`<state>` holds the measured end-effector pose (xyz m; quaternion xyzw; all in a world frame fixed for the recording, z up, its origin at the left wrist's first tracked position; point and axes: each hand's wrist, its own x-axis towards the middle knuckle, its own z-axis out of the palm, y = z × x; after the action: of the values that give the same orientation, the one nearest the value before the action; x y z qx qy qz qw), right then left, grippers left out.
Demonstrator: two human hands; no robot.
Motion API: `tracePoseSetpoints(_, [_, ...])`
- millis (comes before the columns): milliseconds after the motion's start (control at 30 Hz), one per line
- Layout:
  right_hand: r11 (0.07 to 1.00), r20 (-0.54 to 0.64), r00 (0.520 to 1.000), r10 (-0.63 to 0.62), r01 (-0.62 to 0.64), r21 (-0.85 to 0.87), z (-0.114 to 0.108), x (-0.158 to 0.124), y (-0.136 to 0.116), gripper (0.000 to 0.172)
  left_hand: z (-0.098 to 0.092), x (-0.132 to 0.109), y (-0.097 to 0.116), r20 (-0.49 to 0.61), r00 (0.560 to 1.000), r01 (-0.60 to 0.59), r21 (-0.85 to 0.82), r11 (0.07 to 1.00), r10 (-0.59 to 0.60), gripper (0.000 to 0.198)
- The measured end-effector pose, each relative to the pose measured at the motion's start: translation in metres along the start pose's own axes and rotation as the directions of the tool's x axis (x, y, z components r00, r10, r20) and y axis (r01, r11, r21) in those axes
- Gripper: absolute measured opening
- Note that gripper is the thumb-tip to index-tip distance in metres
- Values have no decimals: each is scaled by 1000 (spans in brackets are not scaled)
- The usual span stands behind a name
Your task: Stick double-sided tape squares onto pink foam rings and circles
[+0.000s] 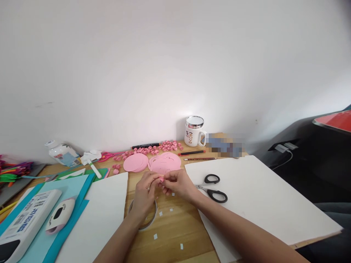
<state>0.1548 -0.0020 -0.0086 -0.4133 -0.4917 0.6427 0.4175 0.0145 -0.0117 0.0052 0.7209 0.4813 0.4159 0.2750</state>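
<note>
Both of my hands meet over the wooden table, fingertips pinched around a small rolled pink paper strip (161, 179). My left hand (145, 188) is closed on its left side, and my right hand (177, 183) grips it from the right. Fingers cover most of the roll. Just beyond lie a stack of pink paper circles (135, 163) and a looser pile of pink paper discs (166, 163) with curved cuts. Behind them sit many small rolled paper roses (168, 145). A tape roll (155, 215) lies partly beneath my left hand and wrist.
Black-handled scissors (217, 196) rest on a white board (263, 204) at right. Small whitish squares (155, 236) dot the table. A white mug (192, 136) stands by the wall. Left are coloured sheets (75, 186), a white box (30, 223), a correction-tape-like dispenser (60, 215) and a bottle (61, 152).
</note>
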Motion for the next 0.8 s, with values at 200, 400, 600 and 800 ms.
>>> tracePoseSetpoints(200, [996,45,998,35,-39,82,-2,-2,-4,28,-3,2,1,9,995,98,-106,990,-97,18])
tracePoseSetpoints(400, [995,59,997,42,-47,90,-2,-2,-7,25,-5,5,0,36,992,126,-159,979,-122,17])
tracePoseSetpoints(600, [996,50,998,36,-40,79,-3,-1,-3,29,-5,3,-1,23,996,85,-112,990,-83,18])
tracePoseSetpoints(800, [997,53,998,44,-47,69,-3,-1,-5,29,-5,4,-1,33,993,120,-136,983,-117,18])
